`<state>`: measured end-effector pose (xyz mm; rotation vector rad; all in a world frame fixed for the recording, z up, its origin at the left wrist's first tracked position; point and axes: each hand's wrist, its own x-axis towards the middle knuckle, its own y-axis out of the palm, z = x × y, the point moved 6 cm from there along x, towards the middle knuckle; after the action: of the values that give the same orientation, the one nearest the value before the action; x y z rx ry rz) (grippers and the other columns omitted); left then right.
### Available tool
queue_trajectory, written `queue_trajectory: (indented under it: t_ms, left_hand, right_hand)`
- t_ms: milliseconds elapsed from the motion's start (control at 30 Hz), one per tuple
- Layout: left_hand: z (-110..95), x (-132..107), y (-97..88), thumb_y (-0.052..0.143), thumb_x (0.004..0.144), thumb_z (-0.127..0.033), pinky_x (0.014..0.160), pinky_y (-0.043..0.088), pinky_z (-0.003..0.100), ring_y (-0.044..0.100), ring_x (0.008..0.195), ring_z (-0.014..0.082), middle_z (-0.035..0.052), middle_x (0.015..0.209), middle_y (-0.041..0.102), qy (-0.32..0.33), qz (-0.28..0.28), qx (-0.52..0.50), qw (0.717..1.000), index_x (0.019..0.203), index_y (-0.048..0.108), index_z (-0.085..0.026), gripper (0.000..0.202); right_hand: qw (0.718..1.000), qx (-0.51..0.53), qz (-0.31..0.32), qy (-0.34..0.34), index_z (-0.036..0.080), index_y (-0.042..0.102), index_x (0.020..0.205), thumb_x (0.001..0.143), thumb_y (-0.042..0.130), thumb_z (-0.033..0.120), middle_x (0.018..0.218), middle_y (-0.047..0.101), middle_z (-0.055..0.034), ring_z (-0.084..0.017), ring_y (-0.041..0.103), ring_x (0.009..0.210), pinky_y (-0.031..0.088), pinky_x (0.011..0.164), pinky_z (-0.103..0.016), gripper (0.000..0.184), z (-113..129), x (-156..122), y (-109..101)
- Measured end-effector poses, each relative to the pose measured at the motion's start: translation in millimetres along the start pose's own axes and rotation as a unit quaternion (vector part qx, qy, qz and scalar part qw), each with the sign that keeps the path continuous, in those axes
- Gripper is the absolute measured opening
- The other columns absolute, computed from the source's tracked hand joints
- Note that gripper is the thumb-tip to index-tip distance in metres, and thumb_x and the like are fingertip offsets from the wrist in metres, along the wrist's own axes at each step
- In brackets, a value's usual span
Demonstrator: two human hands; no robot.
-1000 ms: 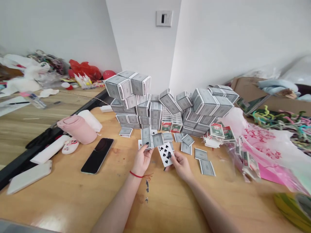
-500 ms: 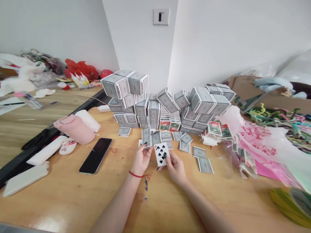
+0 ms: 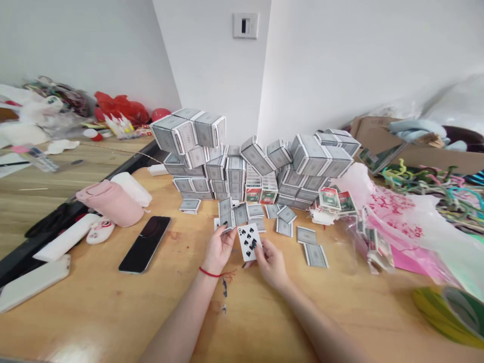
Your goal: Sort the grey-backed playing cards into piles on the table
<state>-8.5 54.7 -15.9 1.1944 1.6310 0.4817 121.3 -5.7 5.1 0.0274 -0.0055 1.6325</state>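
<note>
My right hand [image 3: 271, 263] pinches an eight of spades playing card [image 3: 247, 241], face toward me and slightly tilted. My left hand [image 3: 220, 248], with a red string around the wrist, has its fingers closed on a grey-backed playing card [image 3: 226, 209]. Just beyond my hands lie more loose grey-backed cards [image 3: 286, 215], some overlapping. Behind them rises a structure of box-shaped blocks [image 3: 181, 133] made of the same cards, stacked higher at the left and right. Red and green card boxes [image 3: 329, 198] sit at its right foot.
To my left are a black phone [image 3: 145, 244], a pink cylindrical pouch [image 3: 111, 201] and white objects, one a long white case [image 3: 36, 283]. On the right lie pink plastic wrapping [image 3: 401, 217], a roll of yellow-green tape [image 3: 449, 315], pipe cleaners [image 3: 427, 181] and a cardboard box [image 3: 419, 151].
The view has shifted slightly, so things sit a little further left. Both hands keep their grips, and the eight of spades has tilted slightly.
</note>
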Motion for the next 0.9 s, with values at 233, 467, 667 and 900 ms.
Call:
queue_trajectory:
  t_ms: [233, 467, 667, 900]
  left_hand:
    - [3.1, -1.0, 1.2, 0.042, 0.079, -0.002, 0.071, 0.054, 0.023, 0.064, 0.068, 0.0113, 0.0058, 0.071, 0.066, -0.010, 0.009, 0.002, 1.000, 0.078, 0.057, -0.009, 0.017]
    - [1.2, 0.9, -0.5, 0.043, 0.078, -0.002, 0.073, 0.053, 0.023, 0.064, 0.069, 0.0115, 0.0054, 0.069, 0.066, -0.004, 0.010, 0.008, 1.000, 0.080, 0.058, -0.009, 0.016]
    - [3.4, -0.1, -0.8, 0.046, 0.078, -0.003, 0.068, 0.054, 0.021, 0.063, 0.066, 0.0101, 0.0050, 0.072, 0.066, 0.002, 0.012, 0.022, 1.000, 0.080, 0.058, -0.010, 0.014]
    - [3.4, 1.2, -1.5, 0.046, 0.078, -0.003, 0.070, 0.054, 0.023, 0.063, 0.066, 0.0106, 0.0052, 0.071, 0.066, -0.002, 0.008, 0.020, 1.000, 0.076, 0.057, -0.010, 0.013]
  right_hand:
    - [0.999, -0.032, -0.016, 0.002, 0.018, 0.048, 0.088, 0.082, 0.039, 0.046, 0.056, 0.060, -0.0017, -0.016, 0.059, 0.045, 0.046, 0.046, -0.027, 0.030, -5.0, 1.6, -2.5]
    - [1.000, -0.006, -0.010, -0.002, 0.018, 0.048, 0.088, 0.083, 0.040, 0.043, 0.059, 0.061, -0.0022, -0.015, 0.058, 0.044, 0.046, 0.044, -0.027, 0.027, -4.9, 1.7, -0.9]
    - [1.000, 0.004, -0.006, 0.001, 0.018, 0.047, 0.088, 0.083, 0.040, 0.043, 0.059, 0.059, -0.0015, -0.015, 0.058, 0.043, 0.045, 0.043, -0.026, 0.027, -3.8, 1.3, 0.4]
    - [1.000, 0.001, -0.016, 0.002, 0.018, 0.048, 0.089, 0.082, 0.040, 0.045, 0.059, 0.060, -0.0011, -0.016, 0.059, 0.045, 0.046, 0.046, -0.027, 0.029, -3.6, 1.7, -3.1]
